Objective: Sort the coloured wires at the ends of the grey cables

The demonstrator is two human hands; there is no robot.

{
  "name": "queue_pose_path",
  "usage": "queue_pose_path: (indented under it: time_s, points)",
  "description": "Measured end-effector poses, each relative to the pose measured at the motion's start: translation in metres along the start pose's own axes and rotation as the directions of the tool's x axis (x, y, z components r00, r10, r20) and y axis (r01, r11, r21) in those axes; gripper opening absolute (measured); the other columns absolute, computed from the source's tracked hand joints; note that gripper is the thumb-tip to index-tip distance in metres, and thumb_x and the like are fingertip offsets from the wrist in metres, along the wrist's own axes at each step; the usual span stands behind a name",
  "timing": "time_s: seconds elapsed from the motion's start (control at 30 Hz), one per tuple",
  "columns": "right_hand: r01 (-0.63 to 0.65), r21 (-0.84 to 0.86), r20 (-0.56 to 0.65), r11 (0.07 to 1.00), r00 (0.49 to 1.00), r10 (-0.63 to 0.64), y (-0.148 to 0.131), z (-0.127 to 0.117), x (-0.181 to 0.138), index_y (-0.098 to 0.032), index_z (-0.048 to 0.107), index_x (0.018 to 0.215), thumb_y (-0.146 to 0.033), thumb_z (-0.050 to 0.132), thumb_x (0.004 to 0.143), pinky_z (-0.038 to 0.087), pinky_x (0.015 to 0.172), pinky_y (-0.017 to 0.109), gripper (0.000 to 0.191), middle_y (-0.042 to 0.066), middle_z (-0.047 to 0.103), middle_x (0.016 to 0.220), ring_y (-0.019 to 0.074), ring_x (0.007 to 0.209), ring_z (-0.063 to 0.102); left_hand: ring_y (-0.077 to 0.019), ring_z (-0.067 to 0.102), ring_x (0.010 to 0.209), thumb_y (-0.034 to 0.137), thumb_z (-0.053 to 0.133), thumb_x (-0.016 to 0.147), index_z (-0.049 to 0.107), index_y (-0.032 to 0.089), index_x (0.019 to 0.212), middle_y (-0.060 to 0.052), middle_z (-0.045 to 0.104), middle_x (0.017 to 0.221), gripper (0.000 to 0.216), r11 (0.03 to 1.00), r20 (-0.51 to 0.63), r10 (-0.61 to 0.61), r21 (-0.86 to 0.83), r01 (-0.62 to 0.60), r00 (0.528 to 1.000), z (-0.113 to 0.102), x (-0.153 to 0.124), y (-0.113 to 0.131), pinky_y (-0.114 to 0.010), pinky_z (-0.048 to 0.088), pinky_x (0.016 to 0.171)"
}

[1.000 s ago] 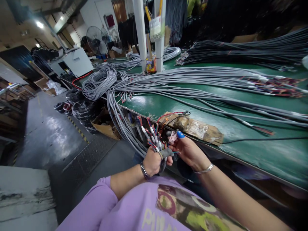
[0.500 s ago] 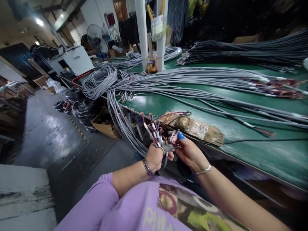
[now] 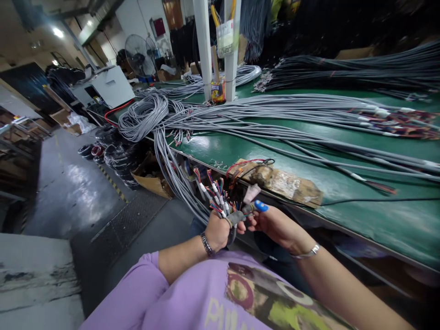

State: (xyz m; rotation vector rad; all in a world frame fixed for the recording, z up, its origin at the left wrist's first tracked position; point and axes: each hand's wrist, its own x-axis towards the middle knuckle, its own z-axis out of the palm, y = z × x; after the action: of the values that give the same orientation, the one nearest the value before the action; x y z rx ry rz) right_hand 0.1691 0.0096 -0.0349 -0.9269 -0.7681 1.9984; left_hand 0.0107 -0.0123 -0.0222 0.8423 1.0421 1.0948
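My left hand (image 3: 217,231) is closed around a bunch of grey cable ends (image 3: 215,195) whose coloured wires with white sleeves fan upward. A grey finger cot covers one left fingertip. Just to the right, my right hand (image 3: 275,223) pinches a small pale connector piece (image 3: 251,193) between thumb and fingers; its thumb wears a blue cot. The two hands touch in front of the green table's edge (image 3: 343,215). Both wrists wear metal bracelets.
Long grey cable bundles (image 3: 275,114) lie across the green table and hang off its left corner in a coil (image 3: 140,119). A taped cardboard pad (image 3: 285,181) with a red wire sits near the edge. White posts (image 3: 202,46) stand behind. Black coils (image 3: 117,156) and boxes crowd the floor at left.
My right hand has turned and slid slightly right and down, lifting the pale piece above the thumb. The left hand holding the wire bunch has barely shifted.
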Motion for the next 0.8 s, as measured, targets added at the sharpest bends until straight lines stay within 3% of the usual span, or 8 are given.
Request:
queue_pose_path:
  time_s: [0.1,0.17,0.23,0.3,0.43,0.53,0.67,0.8]
  points:
    - [0.088,-0.156,-0.025,0.984,0.995,-0.094,-0.002,0.008,-0.007,-0.018,0.057,0.063,-0.048,0.083,0.062,0.043,0.056,0.027,0.04,-0.003,0.056,0.054,0.0099,0.05,0.049,-0.0122,0.055,0.045,0.057,0.073,0.066,0.059,0.012,0.051,-0.004,0.056,0.046,0.049,0.997,0.015,0.01,0.076,-0.011,1.0,-0.004,-0.001,-0.003,-0.025,0.047,0.049]
    - [0.14,-0.256,0.021,0.956,0.99,-0.139,-0.004,0.015,-0.01,-0.018,0.058,0.067,-0.048,0.078,0.068,0.042,0.056,0.028,0.036,-0.001,0.06,0.053,0.0123,0.051,0.053,-0.0113,0.054,0.044,0.057,0.072,0.066,0.06,0.012,0.051,-0.004,0.057,0.047,0.049,0.989,0.096,-0.006,0.148,-0.008,0.995,-0.005,-0.002,-0.003,-0.024,0.047,0.049]
    - [0.147,-0.309,0.11,0.94,0.987,-0.118,-0.006,0.02,-0.011,-0.019,0.059,0.072,-0.05,0.071,0.075,0.044,0.058,0.031,0.034,0.002,0.064,0.054,0.0164,0.053,0.059,-0.0109,0.054,0.044,0.057,0.073,0.066,0.061,0.012,0.052,-0.004,0.059,0.049,0.048,0.978,0.196,-0.027,0.21,-0.015,0.98,-0.007,-0.004,-0.002,-0.024,0.047,0.049]
    - [0.138,-0.321,0.119,0.937,0.987,-0.104,-0.006,0.02,-0.009,-0.018,0.059,0.073,-0.05,0.07,0.076,0.044,0.059,0.032,0.034,0.002,0.064,0.053,0.017,0.052,0.059,-0.0107,0.054,0.044,0.056,0.074,0.066,0.062,0.012,0.054,-0.004,0.059,0.049,0.047,0.976,0.228,-0.035,0.217,-0.016,0.973,-0.007,-0.004,-0.001,-0.024,0.047,0.05]
    - [0.142,-0.223,-0.106,0.964,0.98,-0.169,-0.001,0.004,0.0,-0.018,0.056,0.062,-0.048,0.081,0.063,0.044,0.054,0.026,0.039,-0.004,0.053,0.05,0.009,0.047,0.047,-0.0108,0.054,0.042,0.053,0.076,0.064,0.062,0.011,0.056,-0.004,0.059,0.048,0.045,0.993,0.131,-0.034,0.12,0.018,0.991,-0.007,-0.004,0.001,-0.023,0.045,0.046]
    - [0.099,-0.047,-0.205,0.994,0.973,-0.107,-0.001,-0.007,0.006,-0.019,0.058,0.065,-0.048,0.079,0.066,0.048,0.054,0.026,0.036,-0.003,0.054,0.056,0.0093,0.048,0.046,-0.011,0.054,0.041,0.054,0.078,0.061,0.063,0.011,0.057,-0.003,0.059,0.047,0.045,0.999,0.084,-0.03,0.043,0.026,0.996,-0.005,-0.004,0.003,-0.023,0.045,0.045]
    - [0.053,0.097,-0.173,0.994,0.984,-0.036,-0.005,-0.003,0.011,-0.02,0.065,0.078,-0.056,0.066,0.078,0.051,0.056,0.028,0.036,0.004,0.064,0.072,0.014,0.058,0.055,-0.01,0.051,0.04,0.055,0.079,0.058,0.062,0.011,0.057,-0.002,0.058,0.046,0.047,1.0,0.049,-0.011,-0.025,0.012,0.999,0.002,-0.003,0.008,-0.023,0.045,0.045]
    - [0.226,0.015,-0.15,0.974,0.963,-0.221,-0.005,0.007,0.017,-0.02,0.066,0.077,-0.058,0.069,0.075,0.047,0.054,0.027,0.038,0.001,0.059,0.065,0.0132,0.055,0.051,-0.0103,0.052,0.04,0.054,0.08,0.056,0.063,0.011,0.057,-0.003,0.058,0.046,0.046,0.999,0.033,0.007,-0.046,-0.005,0.999,0.01,-0.001,0.011,-0.024,0.045,0.045]
